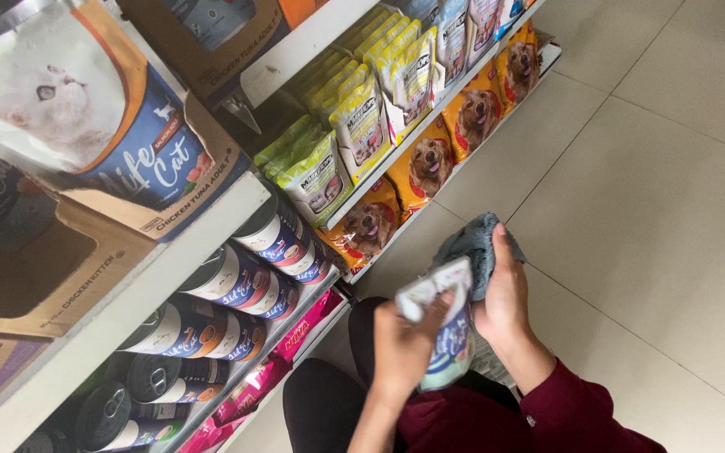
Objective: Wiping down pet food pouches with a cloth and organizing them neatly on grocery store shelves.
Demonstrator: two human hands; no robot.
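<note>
Nearest the camera, at the upper left, a brown cardboard display box [169,214] sits on the front edge of a white metal shelf [140,289] and holds a large glossy pouch with a white cat pictured on it [77,109], leaning toward the aisle. Below that shelf edge, rows of round metal cans with dark blue and white labels [237,281] lie on their sides, lids facing outward, and flat pink sachets [299,327] stand along the lowest shelf's front edge. Farther along, a shelf holds upright pale green and yellow pouches [354,126], and the bottom shelf holds orange bags showing a brown dog [425,168].

To the right, the pale tiled floor [656,184] leaves broad open room beside the shelving.

The left hand [404,344] is closed around a small white and pale blue pouch [451,327], fingers wrapped over its upper left corner. The pouch is held above the person's lap, near the lowest shelf's front edge; its long axis runs roughly up and down, top tilted slightly toward the shelves. The right hand [505,298] grips a crumpled grey-blue cloth [472,247], which seems to touch the pouch's top edge, though the contact is hard to make out. A dark red sleeve [576,411] covers the right forearm.
</note>
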